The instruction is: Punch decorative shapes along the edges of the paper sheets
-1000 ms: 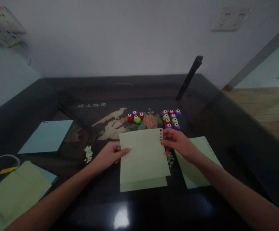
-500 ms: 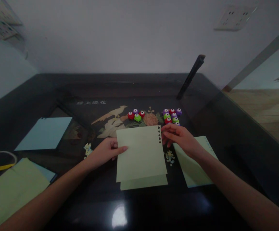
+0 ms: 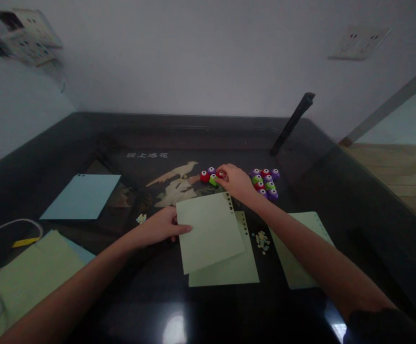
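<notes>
The left hand (image 3: 159,227) pinches the left edge of the top green paper sheet (image 3: 210,231), which lies on the dark table (image 3: 355,210). Farther off, the right hand (image 3: 235,181) closes its fingers on a red punch (image 3: 221,174) beside the green punch (image 3: 213,180).

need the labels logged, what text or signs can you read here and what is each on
White characters inlaid on the black table, above the bird picture: four of them, too blurred to read for certain.
Hole punches, green sheets, blue sheet, wall sockets: no readable text.
</notes>
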